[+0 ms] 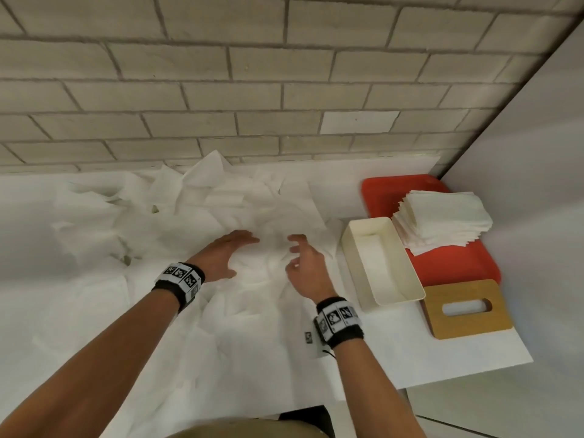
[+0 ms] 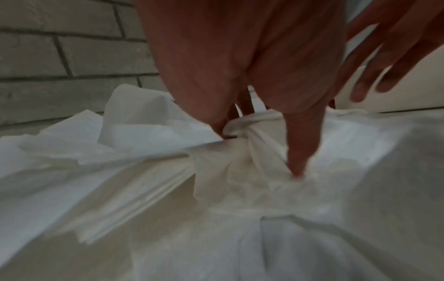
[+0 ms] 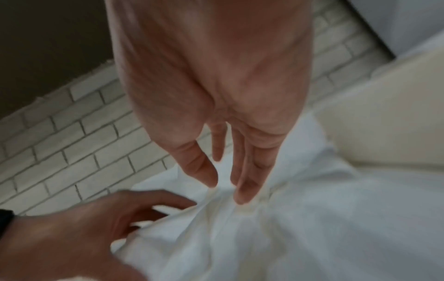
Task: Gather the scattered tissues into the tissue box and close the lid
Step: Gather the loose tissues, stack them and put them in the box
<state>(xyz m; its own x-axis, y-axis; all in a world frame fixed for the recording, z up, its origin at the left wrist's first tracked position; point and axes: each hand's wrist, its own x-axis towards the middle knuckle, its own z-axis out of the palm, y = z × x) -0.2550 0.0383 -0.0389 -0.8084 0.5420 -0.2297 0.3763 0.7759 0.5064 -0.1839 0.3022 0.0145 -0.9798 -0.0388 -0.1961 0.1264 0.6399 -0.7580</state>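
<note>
Scattered white tissues (image 1: 177, 213) cover most of the white table. My left hand (image 1: 243, 256) lies spread on the pile. In the left wrist view its thumb (image 2: 298, 152) presses down on a tissue, and a crumpled fold (image 2: 242, 121) bunches up against the fingers. My right hand (image 1: 294, 252) faces it a short way to the right, fingers straight and relaxed (image 3: 242, 190), just above or touching the same heap (image 3: 240, 237). The open cream tissue box (image 1: 350, 245) stands right of my right hand. Its wooden lid (image 1: 467, 324), with a slot, lies flat beyond the box.
A red tray (image 1: 448, 267) at the right holds a neat stack of folded tissues (image 1: 442, 219). A brick wall (image 1: 221, 90) runs along the table's far edge and a plain white wall (image 1: 537, 153) closes the right side. The table's front edge (image 1: 442, 377) is near the lid.
</note>
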